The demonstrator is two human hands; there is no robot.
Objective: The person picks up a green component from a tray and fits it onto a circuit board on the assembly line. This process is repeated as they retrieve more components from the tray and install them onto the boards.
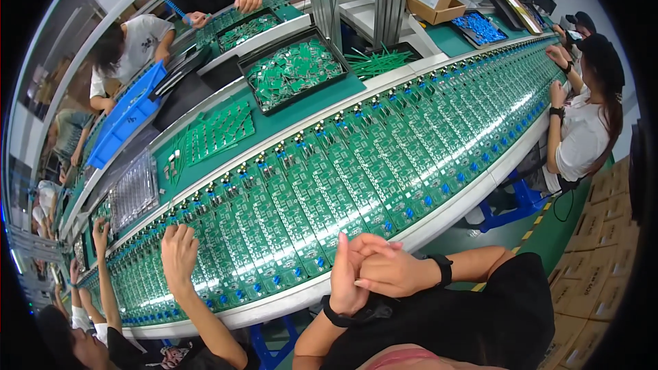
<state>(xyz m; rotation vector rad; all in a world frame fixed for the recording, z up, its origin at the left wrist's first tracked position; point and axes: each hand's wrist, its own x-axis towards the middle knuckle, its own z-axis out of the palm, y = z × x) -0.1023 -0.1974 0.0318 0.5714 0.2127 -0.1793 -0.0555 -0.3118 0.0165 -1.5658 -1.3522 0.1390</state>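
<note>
Grip half-curled (holding unclear); left hand [350,279] touches right hand [396,273] beside circuit boards [327,195].

Long table [274,305], loaded lengthwise

We observe green circuit boards [356,171] laid side by side in one row. On the green strip [301,114] behind them, we note a black tray [308,94] holding small green pieces [295,65].
</note>
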